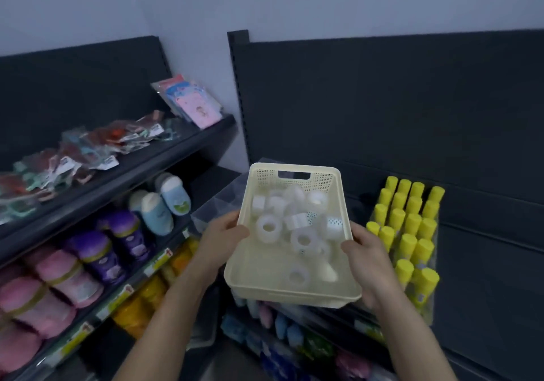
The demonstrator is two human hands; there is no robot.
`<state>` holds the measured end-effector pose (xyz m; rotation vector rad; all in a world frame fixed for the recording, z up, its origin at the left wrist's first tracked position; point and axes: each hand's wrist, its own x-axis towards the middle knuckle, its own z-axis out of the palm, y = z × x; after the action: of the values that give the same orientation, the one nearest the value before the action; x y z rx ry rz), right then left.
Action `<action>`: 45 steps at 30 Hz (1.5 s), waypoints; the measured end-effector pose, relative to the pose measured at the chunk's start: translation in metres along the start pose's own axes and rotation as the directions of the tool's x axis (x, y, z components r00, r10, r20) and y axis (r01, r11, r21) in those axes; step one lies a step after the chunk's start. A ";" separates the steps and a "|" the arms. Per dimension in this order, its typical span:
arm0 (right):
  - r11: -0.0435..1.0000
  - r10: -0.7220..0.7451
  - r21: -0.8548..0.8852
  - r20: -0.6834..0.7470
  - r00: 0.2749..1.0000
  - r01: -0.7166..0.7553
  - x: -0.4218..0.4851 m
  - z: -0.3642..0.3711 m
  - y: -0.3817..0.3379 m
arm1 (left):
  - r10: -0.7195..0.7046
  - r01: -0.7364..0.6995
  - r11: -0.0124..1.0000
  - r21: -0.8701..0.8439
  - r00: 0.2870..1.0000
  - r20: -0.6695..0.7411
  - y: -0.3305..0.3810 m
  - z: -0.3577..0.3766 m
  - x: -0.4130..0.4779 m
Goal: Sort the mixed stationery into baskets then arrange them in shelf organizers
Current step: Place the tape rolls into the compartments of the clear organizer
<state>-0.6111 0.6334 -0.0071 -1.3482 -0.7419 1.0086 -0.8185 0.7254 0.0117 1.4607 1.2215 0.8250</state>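
**Head view.** The landmark is the cream basket (265,177), held in the air in front of a dark shelf unit (382,100). The left hand (220,239) grasps the basket's left rim, with the thumb over the edge. The right hand (368,260) grasps the right rim in the same way. Neither hand is free.

Inside the basket lies a loose heap of clear tape rolls (297,218), gathered toward the far end by the handle slot. No other kind of stationery shows inside it.

- **Right of the basket:** yellow-capped glue sticks (409,224) stand upright in close rows on the shelf.
- **Left of the basket, partly behind it:** a translucent container (212,207) sits on the shelf. Its contents cannot be made out.
- **Further left of the basket:** a second shelf unit carries packaged goods (88,156) above and pink and purple bundles (100,251) below.

**Step in hand, as judged.** Sorting of the tape appears done, and the basket is at the shelf for the arranging step.

**Next move, as judged.** The basket should be level so that no roll tips out. It needs a free place on the shelf beside the glue sticks, and the rows to its right must not be knocked
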 end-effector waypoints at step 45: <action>0.424 -0.329 -0.884 -0.351 0.877 -0.195 0.155 0.050 0.033 | 0.485 -0.795 0.421 0.436 0.603 0.633 -0.040 0.064 0.262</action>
<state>-0.5972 0.7930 -0.0528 -2.3891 -0.9907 0.0342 -0.7033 0.9593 -0.0690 2.7161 0.5554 0.4682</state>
